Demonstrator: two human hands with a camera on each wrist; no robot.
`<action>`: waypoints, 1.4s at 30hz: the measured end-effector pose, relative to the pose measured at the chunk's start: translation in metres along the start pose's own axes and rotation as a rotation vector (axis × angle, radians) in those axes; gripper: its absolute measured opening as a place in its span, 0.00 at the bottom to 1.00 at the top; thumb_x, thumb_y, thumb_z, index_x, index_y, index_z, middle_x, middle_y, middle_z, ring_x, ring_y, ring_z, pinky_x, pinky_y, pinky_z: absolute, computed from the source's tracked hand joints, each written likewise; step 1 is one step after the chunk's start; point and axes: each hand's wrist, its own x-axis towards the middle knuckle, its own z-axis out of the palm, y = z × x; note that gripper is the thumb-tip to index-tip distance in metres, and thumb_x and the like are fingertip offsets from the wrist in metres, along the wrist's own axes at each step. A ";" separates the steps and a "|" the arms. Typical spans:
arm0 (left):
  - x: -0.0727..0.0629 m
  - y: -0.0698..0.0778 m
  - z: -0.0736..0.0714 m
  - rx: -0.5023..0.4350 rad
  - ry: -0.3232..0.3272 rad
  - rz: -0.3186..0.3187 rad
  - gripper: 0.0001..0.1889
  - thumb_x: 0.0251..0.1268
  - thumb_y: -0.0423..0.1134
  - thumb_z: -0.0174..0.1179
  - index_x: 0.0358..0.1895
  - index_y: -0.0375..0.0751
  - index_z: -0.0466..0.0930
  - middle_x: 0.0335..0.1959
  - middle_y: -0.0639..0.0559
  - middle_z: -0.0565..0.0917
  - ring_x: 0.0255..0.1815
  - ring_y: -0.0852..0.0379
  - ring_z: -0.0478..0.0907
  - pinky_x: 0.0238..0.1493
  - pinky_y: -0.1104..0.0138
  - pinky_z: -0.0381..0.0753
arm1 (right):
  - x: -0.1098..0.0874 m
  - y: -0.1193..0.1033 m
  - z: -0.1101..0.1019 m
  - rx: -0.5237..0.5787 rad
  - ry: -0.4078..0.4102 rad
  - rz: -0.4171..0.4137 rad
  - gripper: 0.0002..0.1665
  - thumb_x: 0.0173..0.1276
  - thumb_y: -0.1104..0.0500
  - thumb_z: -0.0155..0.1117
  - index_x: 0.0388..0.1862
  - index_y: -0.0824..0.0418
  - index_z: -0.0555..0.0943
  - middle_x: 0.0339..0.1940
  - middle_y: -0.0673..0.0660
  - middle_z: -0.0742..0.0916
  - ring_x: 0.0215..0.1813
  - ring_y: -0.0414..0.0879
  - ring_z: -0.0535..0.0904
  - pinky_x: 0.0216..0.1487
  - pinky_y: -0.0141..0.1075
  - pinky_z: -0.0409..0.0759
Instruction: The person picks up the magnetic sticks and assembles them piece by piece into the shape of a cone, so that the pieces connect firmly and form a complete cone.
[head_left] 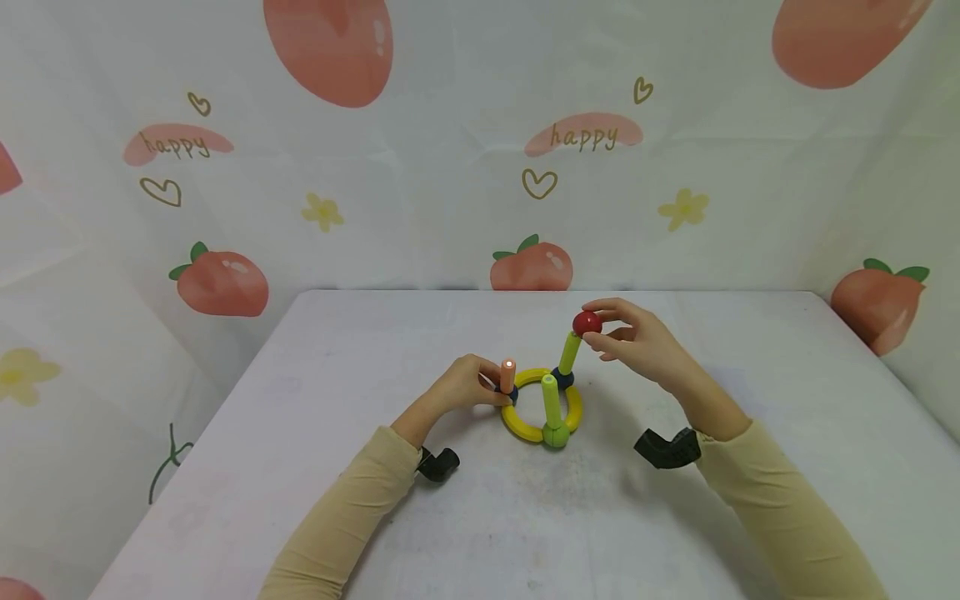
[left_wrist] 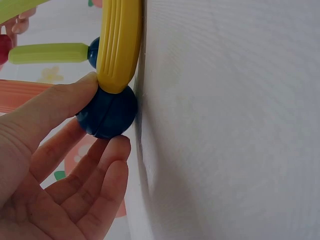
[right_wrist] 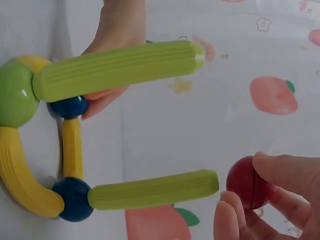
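Note:
On the table stands a ring of curved yellow rods (head_left: 522, 428) joined by a green ball (head_left: 556, 435) and two dark blue balls (left_wrist: 111, 114). Two lime-green rods (right_wrist: 120, 70) and one orange rod (head_left: 507, 377) rise from those balls. My left hand (head_left: 467, 385) pinches the left blue ball between thumb and fingers, beside the orange rod. My right hand (head_left: 633, 337) holds a red ball (right_wrist: 246, 183) between thumb and fingers at the top of the far lime-green rod (head_left: 570, 353). In the right wrist view a small gap shows between ball and rod end.
The white table (head_left: 420, 533) reaches back to a cloth backdrop (head_left: 435, 167) printed with fruit and flowers. A black wrist mount (head_left: 438, 464) hangs by the left sleeve, another black mount (head_left: 666, 448) by the right sleeve.

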 end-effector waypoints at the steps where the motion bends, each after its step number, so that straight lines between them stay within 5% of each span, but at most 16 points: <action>1: 0.000 0.000 0.000 -0.001 0.001 -0.005 0.16 0.49 0.37 0.70 0.44 0.39 0.84 0.43 0.48 0.86 0.38 0.58 0.79 0.38 0.71 0.78 | 0.000 -0.001 0.001 0.004 -0.001 -0.007 0.27 0.67 0.56 0.59 0.63 0.60 0.68 0.58 0.66 0.76 0.38 0.39 0.81 0.41 0.28 0.80; 24: 0.001 -0.002 0.005 -0.013 -0.004 -0.016 0.17 0.51 0.37 0.69 0.46 0.41 0.82 0.44 0.48 0.84 0.38 0.59 0.78 0.37 0.71 0.78 | 0.004 0.002 0.010 -0.031 -0.016 -0.055 0.25 0.67 0.57 0.59 0.62 0.59 0.69 0.57 0.66 0.77 0.38 0.48 0.82 0.39 0.29 0.81; 36: -0.007 -0.007 -0.007 -0.112 0.005 0.125 0.20 0.56 0.38 0.66 0.52 0.42 0.78 0.50 0.45 0.81 0.51 0.50 0.78 0.55 0.61 0.77 | 0.000 0.001 0.011 -0.009 -0.020 -0.035 0.25 0.71 0.52 0.54 0.65 0.56 0.68 0.58 0.65 0.76 0.39 0.44 0.81 0.41 0.29 0.80; 42: -0.007 -0.006 -0.005 -0.180 0.022 0.207 0.16 0.57 0.38 0.65 0.49 0.39 0.80 0.48 0.44 0.83 0.49 0.51 0.79 0.54 0.64 0.78 | -0.002 0.000 0.014 -0.001 -0.022 -0.050 0.24 0.70 0.54 0.55 0.63 0.57 0.69 0.56 0.65 0.77 0.38 0.43 0.81 0.40 0.29 0.81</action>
